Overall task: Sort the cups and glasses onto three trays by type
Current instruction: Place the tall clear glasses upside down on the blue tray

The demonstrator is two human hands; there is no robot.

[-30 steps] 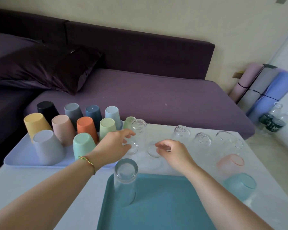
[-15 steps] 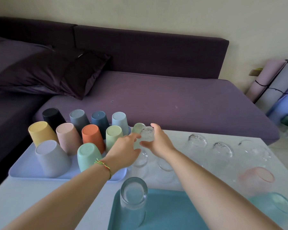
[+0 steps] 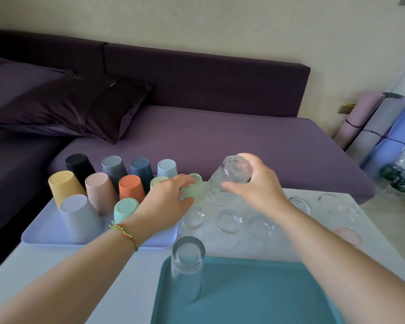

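Observation:
My right hand (image 3: 255, 190) grips a clear patterned glass (image 3: 229, 178), upside down and lifted above the white table (image 3: 131, 277). My left hand (image 3: 166, 202) has its fingers around a frosted green glass (image 3: 193, 189) standing on the table beside the lavender tray (image 3: 47, 230). That tray holds several upturned coloured plastic cups (image 3: 130, 188). A tall clear glass (image 3: 187, 270) stands inverted in the far left corner of the teal tray (image 3: 243, 298). Several clear glasses (image 3: 229, 222) sit upside down on the table between the trays.
A frosted pink glass (image 3: 347, 235) and more clear glasses (image 3: 337, 206) stand at the table's right side. A purple sofa (image 3: 220, 141) lies behind the table. Rolled mats (image 3: 369, 127) and water bottles (image 3: 402, 174) are on the floor at right.
My right hand has closed on the clear patterned glass and raised it off the table to the right. My left hand has moved onto the frosted green glass.

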